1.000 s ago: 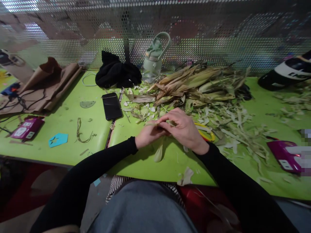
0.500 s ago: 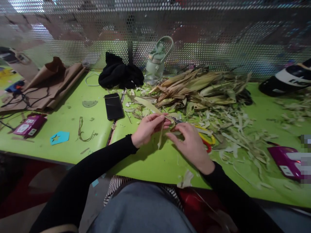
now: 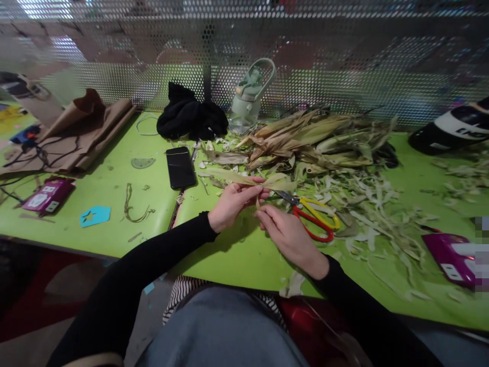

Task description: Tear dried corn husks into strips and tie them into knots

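My left hand (image 3: 236, 203) pinches a pale strip of corn husk (image 3: 280, 182) between thumb and fingers; its ends stick out to the left and right. Close beside it, my right hand (image 3: 291, 235) is closed, its fingertips pinching the narrow part of husk that hangs below my left fingers. Just right of the hands, scissors (image 3: 315, 218) with one yellow and one red handle lie on the green table (image 3: 225, 260), touched by neither hand. Behind them rests a heap of dry corn husks (image 3: 305, 135), with many shredded husk strips (image 3: 376, 204) to its right.
A black phone (image 3: 181, 168) lies left of the husks. Farther back are a black cloth (image 3: 191, 117) and a pale green bottle (image 3: 246, 104) before a perforated metal screen (image 3: 153, 56). Purple devices (image 3: 48, 196) sit at both sides, and brown paper (image 3: 91, 132) at far left.
My right hand has moved down and left, from open near the scissors to pinching the hanging husk end. The scissors now show fully. The husk strip in my left hand lies flatter.
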`<state>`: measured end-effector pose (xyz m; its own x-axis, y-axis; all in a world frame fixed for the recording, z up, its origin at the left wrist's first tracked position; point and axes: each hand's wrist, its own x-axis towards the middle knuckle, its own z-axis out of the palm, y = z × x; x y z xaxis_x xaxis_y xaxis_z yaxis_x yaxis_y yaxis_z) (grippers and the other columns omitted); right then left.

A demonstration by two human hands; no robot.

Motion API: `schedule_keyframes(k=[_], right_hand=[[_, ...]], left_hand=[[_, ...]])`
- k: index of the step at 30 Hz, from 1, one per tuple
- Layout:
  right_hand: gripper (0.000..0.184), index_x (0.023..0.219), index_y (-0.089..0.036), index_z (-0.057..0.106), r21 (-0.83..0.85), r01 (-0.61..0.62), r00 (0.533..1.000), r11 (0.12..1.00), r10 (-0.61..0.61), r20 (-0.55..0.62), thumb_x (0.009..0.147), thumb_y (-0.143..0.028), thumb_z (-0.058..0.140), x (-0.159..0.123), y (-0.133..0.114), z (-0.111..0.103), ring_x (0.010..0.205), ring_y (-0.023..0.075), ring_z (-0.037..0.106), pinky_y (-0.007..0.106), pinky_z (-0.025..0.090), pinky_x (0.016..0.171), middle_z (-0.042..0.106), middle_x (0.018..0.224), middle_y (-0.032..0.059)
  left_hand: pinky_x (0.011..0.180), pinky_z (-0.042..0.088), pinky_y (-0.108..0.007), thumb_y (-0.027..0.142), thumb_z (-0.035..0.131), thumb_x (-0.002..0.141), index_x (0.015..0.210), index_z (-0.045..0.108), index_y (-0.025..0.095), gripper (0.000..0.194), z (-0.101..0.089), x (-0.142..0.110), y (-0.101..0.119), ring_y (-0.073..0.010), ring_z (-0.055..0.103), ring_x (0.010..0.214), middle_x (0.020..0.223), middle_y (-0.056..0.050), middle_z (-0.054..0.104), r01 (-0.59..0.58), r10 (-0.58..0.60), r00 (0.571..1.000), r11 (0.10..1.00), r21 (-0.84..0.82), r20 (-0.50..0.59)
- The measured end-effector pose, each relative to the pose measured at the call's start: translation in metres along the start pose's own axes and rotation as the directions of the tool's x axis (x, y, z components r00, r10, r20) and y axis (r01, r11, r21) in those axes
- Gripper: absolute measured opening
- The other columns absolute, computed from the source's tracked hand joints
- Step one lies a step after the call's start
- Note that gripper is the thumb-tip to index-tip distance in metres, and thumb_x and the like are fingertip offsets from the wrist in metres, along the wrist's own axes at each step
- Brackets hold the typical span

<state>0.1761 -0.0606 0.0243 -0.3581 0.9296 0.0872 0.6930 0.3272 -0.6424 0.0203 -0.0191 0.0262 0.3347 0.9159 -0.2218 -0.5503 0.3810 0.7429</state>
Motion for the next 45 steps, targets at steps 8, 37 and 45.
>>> schedule_keyframes(k=[8,37,45], right_hand=[[0.015,0.094,-0.021,0.066,-0.255,0.194,0.85,0.947,-0.292,-0.438,0.099,-0.029,0.054,-0.002,-0.001,-0.016,0.075,0.0188,0.065,0.032,0.05,0.068,0.07,0.084,0.0054],[0.028,0.084,-0.02,0.068,0.156,-0.065,0.978,0.986,0.094,-0.187,0.089,-0.048,0.063,0.015,0.002,-0.057,0.062,0.0159,0.056,0.029,0.042,0.056,0.067,0.074,0.0035],[0.029,0.084,-0.019,0.067,-0.063,-0.024,0.986,0.998,0.013,-0.166,0.093,-0.045,0.058,-0.008,-0.002,-0.013,0.061,0.0183,0.06,0.031,0.043,0.056,0.069,0.072,0.0044]], left_hand=[[0.086,0.055,-0.031,0.019,0.073,0.083,0.118,0.064,0.012,0.037,-0.008,0.004,-0.005,-0.0144,0.071,0.087,0.098,-0.008,0.076,-0.232,0.187,0.965,0.934,0.27,0.184],[0.083,0.053,-0.031,0.023,0.076,0.08,0.096,0.07,0.014,0.02,-0.003,-0.005,-0.009,-0.0135,0.068,0.083,0.091,-0.005,0.073,-0.161,0.065,0.964,0.916,0.368,0.258],[0.086,0.053,-0.029,0.025,0.072,0.085,0.102,0.067,0.015,0.02,-0.003,-0.005,-0.01,-0.0138,0.068,0.091,0.099,-0.005,0.071,-0.229,0.192,0.966,0.947,0.227,0.171]])
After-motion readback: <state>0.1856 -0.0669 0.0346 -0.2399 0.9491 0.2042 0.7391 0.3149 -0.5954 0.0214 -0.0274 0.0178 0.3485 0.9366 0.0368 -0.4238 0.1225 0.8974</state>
